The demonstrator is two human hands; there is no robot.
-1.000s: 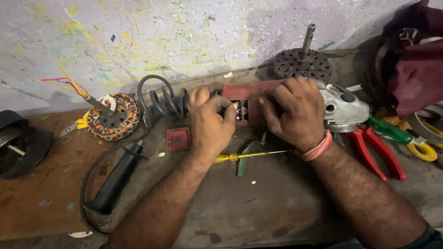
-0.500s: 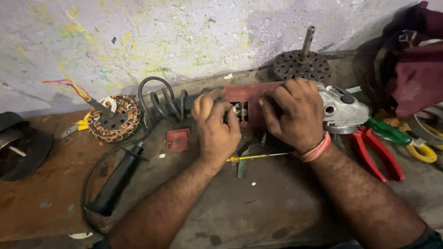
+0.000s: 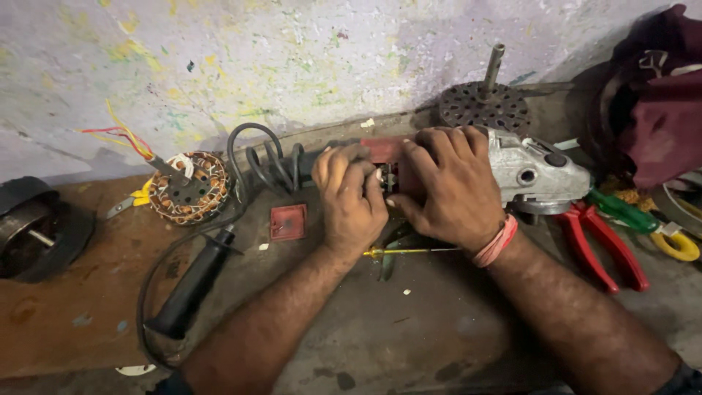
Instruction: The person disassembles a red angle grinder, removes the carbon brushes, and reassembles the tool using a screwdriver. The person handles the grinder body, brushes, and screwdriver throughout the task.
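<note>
Gripping: both hands close on the angle grinder (image 3: 468, 164), which lies on its side at the 12 o'clock edge of the bench, just under the wall.
Bench (image 3: 380, 336): dark, stained and oily; a rusty brown plate covers its 9 o'clock side.
Wall (image 3: 278, 51): pale plaster, flaking, with smears of yellow and green.
Grinder: red body, grey metal head toward 3 o'clock, black cord coiled toward 10 o'clock.
Right hand (image 3: 453, 186): clasped over the red body, fingers curled round it, a red band on the wrist.
Left hand (image 3: 351, 194): fingers bent onto the open middle of the body, pressing there; whether it pinches a small part I cannot tell.
Side handle (image 3: 194, 281): black, lying loose at 8 o'clock.
Pliers (image 3: 603, 245): red grips, at 3 o'clock, just beside the grinder head.
Stator (image 3: 189, 186): copper windings with coloured wires, at 10 o'clock.
Screwdriver (image 3: 409, 251): thin, yellow, under the 2 wrists.
Red cover (image 3: 288, 222): small square, loose beside the left hand.
Risk 1: the round body could roll if the right hand loosens, likely nipping the left fingers.
Risk 2: small loose parts could slide off or vanish on the cluttered, greasy top.
</note>
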